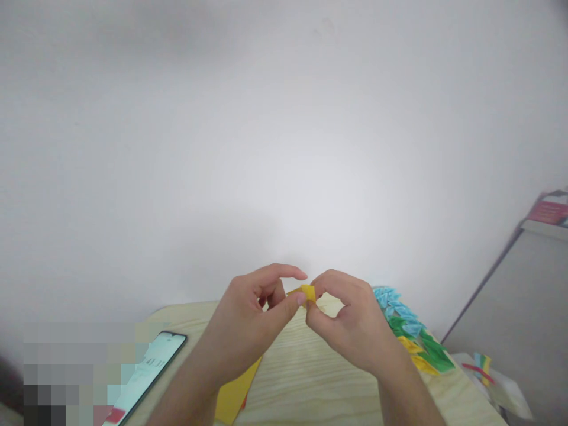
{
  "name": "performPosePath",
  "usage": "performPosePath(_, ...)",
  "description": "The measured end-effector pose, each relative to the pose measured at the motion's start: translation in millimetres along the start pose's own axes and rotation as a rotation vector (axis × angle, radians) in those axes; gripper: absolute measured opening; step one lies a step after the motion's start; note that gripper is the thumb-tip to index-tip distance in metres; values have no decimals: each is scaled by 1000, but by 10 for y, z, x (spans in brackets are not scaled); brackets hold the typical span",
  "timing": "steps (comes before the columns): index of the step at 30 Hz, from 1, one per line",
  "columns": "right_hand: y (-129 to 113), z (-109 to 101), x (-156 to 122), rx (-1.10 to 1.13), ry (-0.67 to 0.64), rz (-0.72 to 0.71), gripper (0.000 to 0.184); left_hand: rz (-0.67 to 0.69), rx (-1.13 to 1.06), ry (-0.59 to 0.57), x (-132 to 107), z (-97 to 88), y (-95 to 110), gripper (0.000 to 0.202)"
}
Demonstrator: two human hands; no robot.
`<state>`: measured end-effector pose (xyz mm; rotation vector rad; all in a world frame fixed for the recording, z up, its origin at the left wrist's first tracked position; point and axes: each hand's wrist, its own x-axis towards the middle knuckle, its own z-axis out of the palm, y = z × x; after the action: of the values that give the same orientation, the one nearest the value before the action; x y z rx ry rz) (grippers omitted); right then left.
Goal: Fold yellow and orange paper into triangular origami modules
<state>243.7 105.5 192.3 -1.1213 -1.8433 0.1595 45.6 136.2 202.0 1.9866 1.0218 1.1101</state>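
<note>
Pinching yellow paper [309, 292] — partly hidden

1 head-worn camera faces forward and down, near the hands [252, 307], toward a pale wall [293, 148].

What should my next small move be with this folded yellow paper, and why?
I'd probably lower your left index finger onto the folded yellow paper and pinch it against your left thumb. That finger appears raised above the paper, while the thumb already touches it and your right hand holds its other side.
</note>
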Motion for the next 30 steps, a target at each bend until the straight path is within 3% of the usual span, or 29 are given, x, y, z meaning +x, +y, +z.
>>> performPosePath(6, -3, 10, -11, 13, 74, -102, 19, -53, -161, -103, -10, 52, 32, 10)
performPosePath(10, -23, -12, 19, 109, 217, -110, 21, 1, -338, -58, -7, 39, 46, 4)
performPosePath(13, -13, -5, 25, 196, 313, -11, 22, 44, -526, -17, 3, 18, 39, 6)
performPosePath(15, -12, 3, 15, 352, 276, 104, 26, 66, -605, -10, 12, 15, 26, 6)
performPosePath(18, -46, 5, 1, 700, 104, 258, 27, 84, -678, -15, 20, 29, 3, 7)
performPosePath(21, -91, 3, 8, 916, 46, 306, 21, 108, -728, -32, 21, 45, -8, 8)
performPosePath(30, -55, 1, 11, 891, 108, 241, 12, 93, -677, 7, 10, 36, 45, 23)
